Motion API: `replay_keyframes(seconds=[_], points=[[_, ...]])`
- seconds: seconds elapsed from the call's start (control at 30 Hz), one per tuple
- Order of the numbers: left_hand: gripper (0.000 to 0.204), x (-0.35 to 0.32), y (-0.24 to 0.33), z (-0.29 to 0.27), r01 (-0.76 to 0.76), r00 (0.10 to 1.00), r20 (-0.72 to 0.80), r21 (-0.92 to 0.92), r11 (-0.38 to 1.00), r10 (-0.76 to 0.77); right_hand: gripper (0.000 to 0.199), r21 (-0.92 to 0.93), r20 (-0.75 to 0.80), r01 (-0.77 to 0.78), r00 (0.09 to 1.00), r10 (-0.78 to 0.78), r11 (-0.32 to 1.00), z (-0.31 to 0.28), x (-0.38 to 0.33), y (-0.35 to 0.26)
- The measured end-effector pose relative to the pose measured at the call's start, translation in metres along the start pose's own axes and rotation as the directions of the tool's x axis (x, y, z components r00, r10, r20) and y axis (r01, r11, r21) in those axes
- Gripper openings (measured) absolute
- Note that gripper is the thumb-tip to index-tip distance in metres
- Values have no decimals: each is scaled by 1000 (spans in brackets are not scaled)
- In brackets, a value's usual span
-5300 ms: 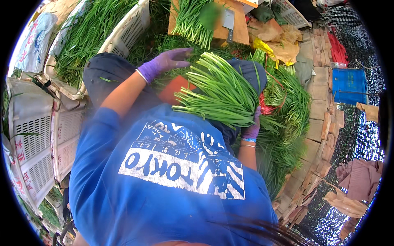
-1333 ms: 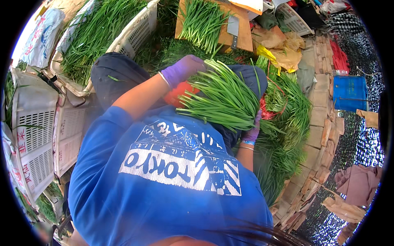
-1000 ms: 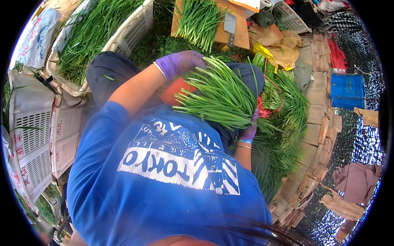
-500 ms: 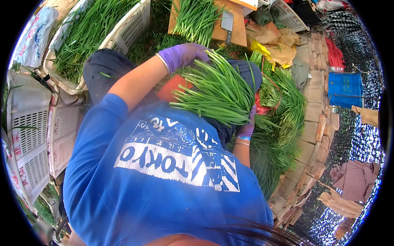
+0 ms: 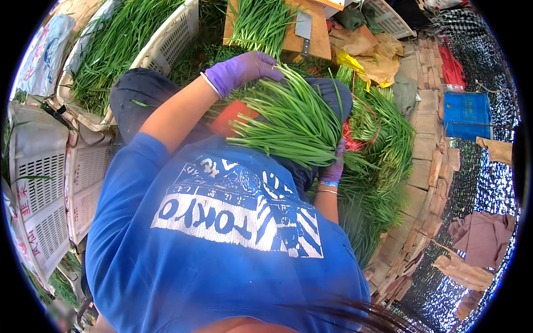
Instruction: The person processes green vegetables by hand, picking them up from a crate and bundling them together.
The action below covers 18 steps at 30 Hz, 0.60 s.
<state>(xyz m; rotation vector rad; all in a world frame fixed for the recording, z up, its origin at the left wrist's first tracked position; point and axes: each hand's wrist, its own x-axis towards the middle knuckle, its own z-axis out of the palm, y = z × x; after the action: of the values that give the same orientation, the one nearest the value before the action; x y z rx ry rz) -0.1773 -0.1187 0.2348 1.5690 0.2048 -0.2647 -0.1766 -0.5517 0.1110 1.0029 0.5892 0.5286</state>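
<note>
A bunch of green leaves (image 5: 294, 119) lies over the person's right leg (image 5: 346, 99), its pale stem ends fanned toward the left. The purple-gloved right hand (image 5: 333, 166) grips the leafy end. The left hand (image 5: 247, 72), gloved alike, is at the upper stem ends with its fingers bent; whether it pinches any stem, I cannot tell. Beyond, a knife (image 5: 303, 28) lies on a wooden board (image 5: 320, 41) beside more greens (image 5: 258, 25).
</note>
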Motion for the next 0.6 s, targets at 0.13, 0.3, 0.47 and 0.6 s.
replay_keyframes(seconds=[0.13,0.3,0.47,0.6], points=[[33,-6,-2,1,-103,993,66,92,990,97,48,788,103,-179,982,161,589,0,-2,-2],[38,-13,-6,10,-242,956,116,-220,945,271,50,384,121,-115,990,73,916,0,1,-16],[32,-20,9,10,-212,968,110,-124,969,226,51,512,69,-163,987,148,844,0,-3,-10],[26,-27,22,10,-224,971,96,35,974,220,52,880,106,-219,955,276,421,-4,-6,5]])
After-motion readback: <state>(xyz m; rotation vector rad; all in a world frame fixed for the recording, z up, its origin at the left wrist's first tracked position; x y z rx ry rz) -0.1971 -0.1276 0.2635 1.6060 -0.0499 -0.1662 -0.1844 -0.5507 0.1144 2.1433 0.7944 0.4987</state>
